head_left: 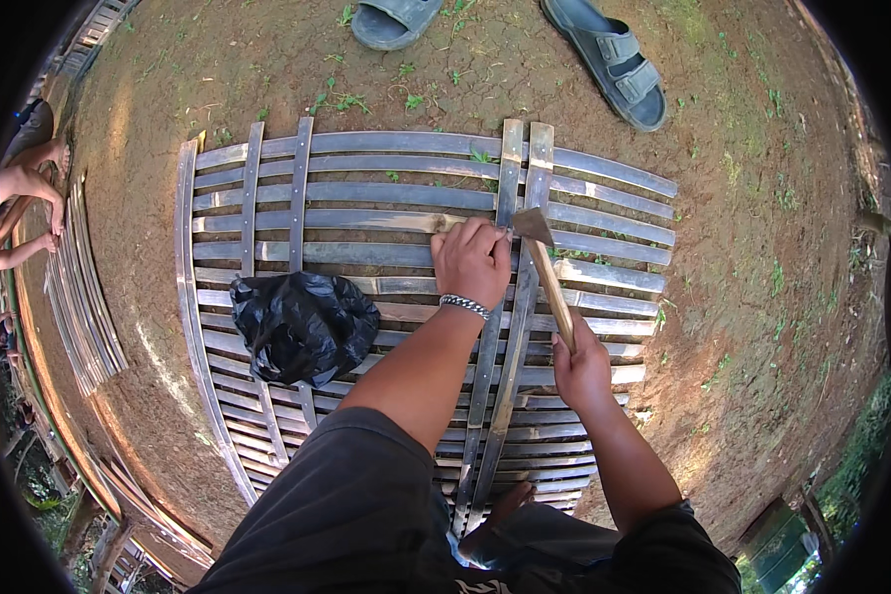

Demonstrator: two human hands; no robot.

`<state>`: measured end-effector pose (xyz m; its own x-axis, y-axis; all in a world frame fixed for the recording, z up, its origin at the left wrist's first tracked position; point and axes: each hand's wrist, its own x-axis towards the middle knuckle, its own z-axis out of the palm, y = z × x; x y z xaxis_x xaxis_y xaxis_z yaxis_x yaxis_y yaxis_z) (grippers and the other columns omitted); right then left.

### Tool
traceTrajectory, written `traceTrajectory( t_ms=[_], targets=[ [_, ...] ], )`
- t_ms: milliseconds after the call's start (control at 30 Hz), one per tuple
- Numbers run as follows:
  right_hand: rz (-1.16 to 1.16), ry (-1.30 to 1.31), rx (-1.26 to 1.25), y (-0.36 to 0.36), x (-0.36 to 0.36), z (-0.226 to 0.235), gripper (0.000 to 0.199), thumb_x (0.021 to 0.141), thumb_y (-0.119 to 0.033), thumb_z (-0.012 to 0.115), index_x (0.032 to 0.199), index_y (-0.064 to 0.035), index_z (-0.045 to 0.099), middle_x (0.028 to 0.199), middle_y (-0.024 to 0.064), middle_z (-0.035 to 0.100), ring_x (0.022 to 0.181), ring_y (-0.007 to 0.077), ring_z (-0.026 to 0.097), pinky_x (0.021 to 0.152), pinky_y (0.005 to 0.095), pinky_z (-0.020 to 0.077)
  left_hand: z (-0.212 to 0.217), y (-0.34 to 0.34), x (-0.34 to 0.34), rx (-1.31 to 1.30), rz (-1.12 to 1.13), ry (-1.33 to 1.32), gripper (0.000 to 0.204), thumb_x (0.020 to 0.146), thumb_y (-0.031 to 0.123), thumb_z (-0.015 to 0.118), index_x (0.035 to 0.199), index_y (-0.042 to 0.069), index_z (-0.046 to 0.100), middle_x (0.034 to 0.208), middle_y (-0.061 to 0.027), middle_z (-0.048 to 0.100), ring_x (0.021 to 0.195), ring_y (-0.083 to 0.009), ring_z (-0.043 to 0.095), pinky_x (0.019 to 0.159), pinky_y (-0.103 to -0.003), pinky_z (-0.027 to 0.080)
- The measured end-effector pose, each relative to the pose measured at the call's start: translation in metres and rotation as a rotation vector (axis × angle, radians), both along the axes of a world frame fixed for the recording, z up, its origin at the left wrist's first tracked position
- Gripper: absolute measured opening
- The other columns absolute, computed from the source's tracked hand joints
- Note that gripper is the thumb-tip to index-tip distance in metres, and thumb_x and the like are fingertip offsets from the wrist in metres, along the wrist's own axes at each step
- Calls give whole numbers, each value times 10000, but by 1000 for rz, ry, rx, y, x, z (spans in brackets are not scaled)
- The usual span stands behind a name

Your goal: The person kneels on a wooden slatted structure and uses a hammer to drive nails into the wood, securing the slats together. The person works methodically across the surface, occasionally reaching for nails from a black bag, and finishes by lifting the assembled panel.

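A large panel of split bamboo slats [356, 221] lies on the ground, with long crosspieces fastened over the slats. My left hand [472, 259] is closed against the panel beside the double crosspieces [511, 342], fingertips pressed together at a slat. Whatever those fingers pinch is too small or hidden to name. In my right hand [582, 368] is the wooden handle of a hatchet [552, 282]. Its wedge-shaped metal head [535, 227] is over the crosspieces, just right of my left fingertips. On the slats left of my left forearm rests a crumpled black plastic bag [305, 327].
Two grey sandals [619, 74] lie on the bare earth [742, 247] beyond the panel. At the far left, another person's hands [53, 223] reach toward a smaller bundle of slats [81, 297]. A dark green object [780, 546] stands at the lower right.
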<state>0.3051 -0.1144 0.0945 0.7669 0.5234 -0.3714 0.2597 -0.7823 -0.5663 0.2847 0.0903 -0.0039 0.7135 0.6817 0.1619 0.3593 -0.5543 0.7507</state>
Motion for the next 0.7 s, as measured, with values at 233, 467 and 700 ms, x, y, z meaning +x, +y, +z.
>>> traceTrajectory(
  t_ms=[233,467,700],
  targets=[
    [-349,144,245,10,-25,11,450,1004,-119,619,1423,4,510,970,143,690,826,200,669,761,346,539,21,-5,-12,7,9,20,110,855,201,749,898,121,688,948,-31,691,925,-257,643,869,-425,395],
    [-441,263,348,14,-38,29,439,1025,-99,609,1434,-15,473,802,-8,558,601,52,509,521,230,442,55,-40,-45,-43,171,349,550,930,261,652,1386,-3,495,1534,-202,403,1481,-364,295,1214,-566,150],
    [-281,286,152,1,-12,60,463,992,-127,638,1422,-4,520,931,169,705,805,210,701,743,348,540,45,-64,0,-83,465,646,659,1039,301,410,1562,-78,276,1706,-212,105,1588,-377,29,1259,-570,9]
  ],
)
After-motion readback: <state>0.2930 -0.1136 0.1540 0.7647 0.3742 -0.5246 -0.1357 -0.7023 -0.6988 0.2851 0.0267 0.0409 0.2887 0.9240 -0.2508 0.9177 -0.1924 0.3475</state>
